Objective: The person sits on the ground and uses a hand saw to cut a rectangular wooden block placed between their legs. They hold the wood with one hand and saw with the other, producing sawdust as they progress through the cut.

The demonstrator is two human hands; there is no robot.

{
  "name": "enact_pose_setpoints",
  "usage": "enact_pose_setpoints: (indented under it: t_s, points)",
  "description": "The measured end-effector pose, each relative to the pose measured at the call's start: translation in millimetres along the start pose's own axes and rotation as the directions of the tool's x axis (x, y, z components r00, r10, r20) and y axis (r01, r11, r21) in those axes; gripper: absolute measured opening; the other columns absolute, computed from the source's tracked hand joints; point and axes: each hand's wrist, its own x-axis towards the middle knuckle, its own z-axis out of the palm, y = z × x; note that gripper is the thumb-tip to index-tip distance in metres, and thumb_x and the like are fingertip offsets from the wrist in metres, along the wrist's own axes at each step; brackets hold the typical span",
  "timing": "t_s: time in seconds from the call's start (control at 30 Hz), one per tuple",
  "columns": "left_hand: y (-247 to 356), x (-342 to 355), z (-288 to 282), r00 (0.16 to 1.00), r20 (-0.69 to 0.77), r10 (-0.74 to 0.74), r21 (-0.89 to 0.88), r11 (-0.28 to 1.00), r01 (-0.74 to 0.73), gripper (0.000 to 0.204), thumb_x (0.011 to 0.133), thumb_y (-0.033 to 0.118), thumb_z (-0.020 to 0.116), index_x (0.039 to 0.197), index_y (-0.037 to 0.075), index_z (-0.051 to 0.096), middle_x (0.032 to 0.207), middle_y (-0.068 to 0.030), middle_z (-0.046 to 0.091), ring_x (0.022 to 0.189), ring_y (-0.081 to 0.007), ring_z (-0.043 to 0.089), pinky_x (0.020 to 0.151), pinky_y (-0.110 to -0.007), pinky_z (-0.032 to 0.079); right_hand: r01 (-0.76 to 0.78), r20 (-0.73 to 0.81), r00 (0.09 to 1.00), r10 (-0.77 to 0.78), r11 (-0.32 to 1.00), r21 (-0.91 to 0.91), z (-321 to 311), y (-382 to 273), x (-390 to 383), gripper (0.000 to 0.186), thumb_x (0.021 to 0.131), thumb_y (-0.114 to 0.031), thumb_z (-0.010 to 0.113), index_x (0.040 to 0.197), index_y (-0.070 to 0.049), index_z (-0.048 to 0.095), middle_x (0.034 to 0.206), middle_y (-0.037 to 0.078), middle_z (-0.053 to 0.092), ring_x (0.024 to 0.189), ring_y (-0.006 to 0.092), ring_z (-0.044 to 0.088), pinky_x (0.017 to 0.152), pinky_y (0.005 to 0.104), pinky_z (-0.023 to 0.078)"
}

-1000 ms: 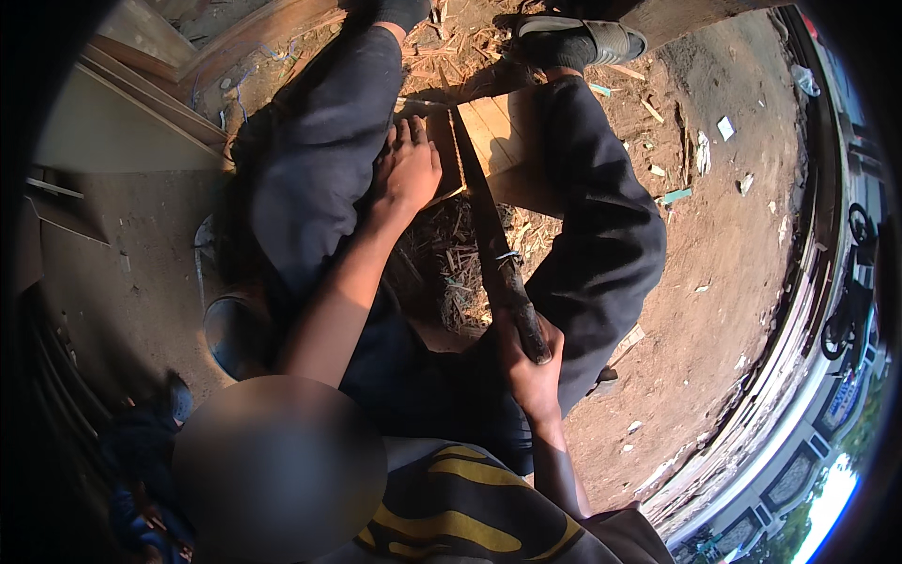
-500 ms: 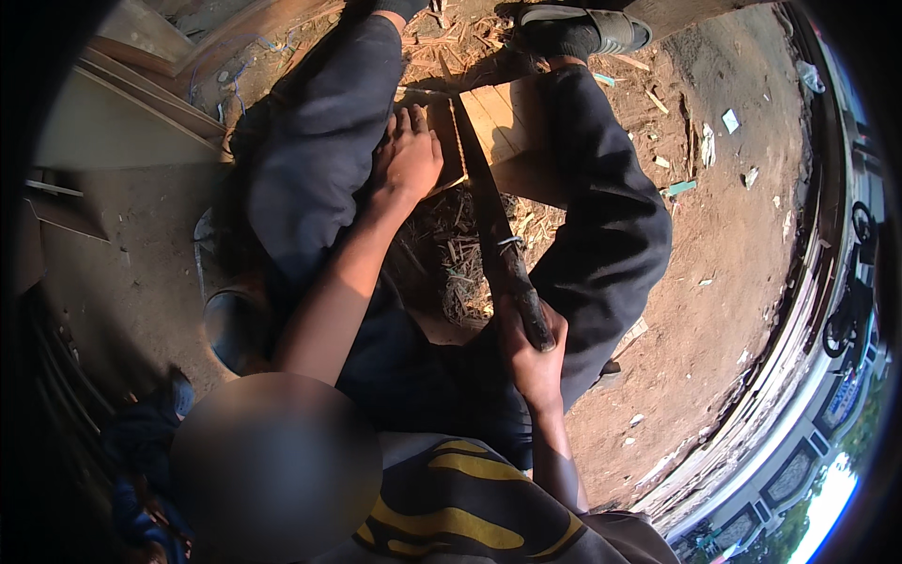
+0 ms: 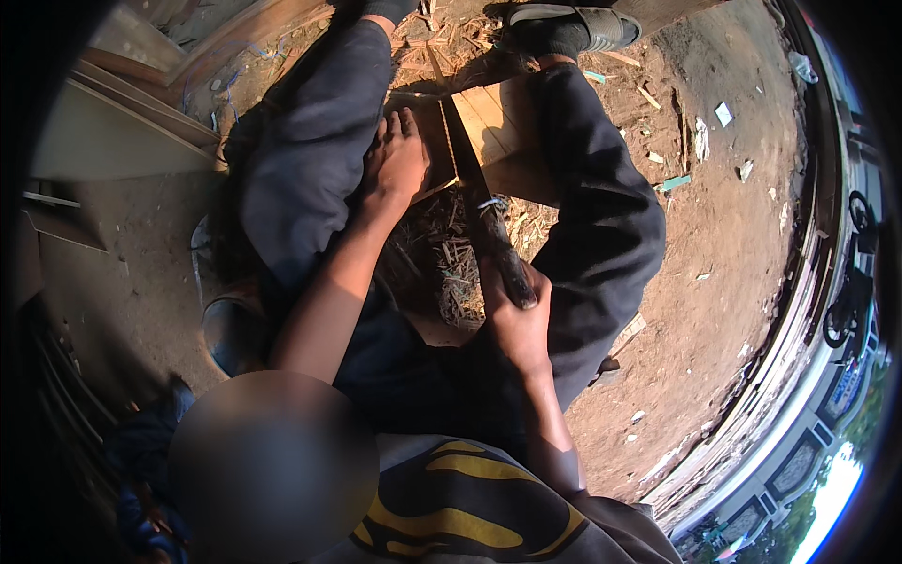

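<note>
The person wears dark navy trousers (image 3: 310,169) and a dark shirt (image 3: 451,498) with a yellow curved emblem across the chest. Both forearms are bare, without sleeves. A grey-soled dark shoe (image 3: 573,23) covers the far right foot.

Outdoor woodworking yard is indicated: bare reddish-brown dirt ground (image 3: 714,244), scattered pale wood chips (image 3: 451,254), stacked weathered timber planks (image 3: 132,132).
</note>
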Motion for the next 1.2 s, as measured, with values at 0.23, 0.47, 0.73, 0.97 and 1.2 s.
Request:
enact_pose_setpoints:
  t_s: [0.23,0.47,0.73,0.97,1.2]
  points:
    - [9.0,-1.1,-3.0,1.0,0.004,-0.019,-0.086,0.996,0.019,0.049,0.09,0.02,0.046,0.135,0.002,0.04,0.135,-0.0191,0.046,0.126,-0.0349,0.043,0.102,-0.044,0.041,0.02,0.021,1.0,-0.02,1.0,-0.01,-9.9,9.6,-6.7,0.013,0.087,-0.005,0.057,0.077,0.003,0.057,0.062,-0.001,0.05,0.06,0.0036,0.044,0.053,0.0236,0.038]
    - [-4.0,2.8,16.3,0.994,-0.069,0.081,0.048,0.996,-0.078,0.052,0.085,0.02,0.049,0.133,0.0,0.044,0.129,-0.0188,0.052,0.123,-0.0326,0.047,0.096,-0.042,0.045,0.073,-0.031,0.997,-0.074,0.996,-0.045,11.0,7.6,23.1,0.017,0.086,-0.009,0.06,0.074,0.002,0.056,0.06,-0.004,0.047,0.057,0.0026,0.038,0.05,0.0238,0.032]
    - [9.4,-3.6,4.4,0.997,-0.065,-0.048,-0.12,0.992,0.04,0.051,0.089,0.024,0.046,0.135,0.002,0.041,0.135,-0.0197,0.047,0.126,-0.0366,0.042,0.102,-0.046,0.039,0.012,-0.022,1.0,-0.014,0.996,-0.085,-17.2,4.6,-39.3,0.01,0.085,-0.004,0.059,0.079,0.003,0.058,0.063,0.0,0.053,0.06,0.0048,0.045,0.056,0.0247,0.04]
    - [1.2,5.2,2.7,0.997,0.003,0.081,0.039,0.996,-0.081,0.056,0.085,0.024,0.049,0.135,0.0,0.041,0.136,-0.02,0.045,0.128,-0.0352,0.04,0.104,-0.044,0.037,0.027,-0.021,0.999,-0.029,0.996,-0.084,8.9,-3.7,50.5,0.018,0.085,-0.008,0.057,0.073,0.005,0.054,0.059,0.003,0.05,0.059,0.0071,0.041,0.054,0.0297,0.038]
    - [10.1,-3.7,-4.7,0.999,-0.024,-0.044,-0.092,0.995,0.041,0.048,0.092,0.024,0.043,0.134,0.001,0.042,0.135,-0.0195,0.046,0.126,-0.0359,0.043,0.104,-0.045,0.037,0.04,0.01,0.999,-0.04,0.996,-0.083,-24.3,8.3,-43.3,0.012,0.086,-0.007,0.059,0.085,0.005,0.06,0.066,-0.001,0.054,0.065,0.0033,0.045,0.055,0.022,0.038]
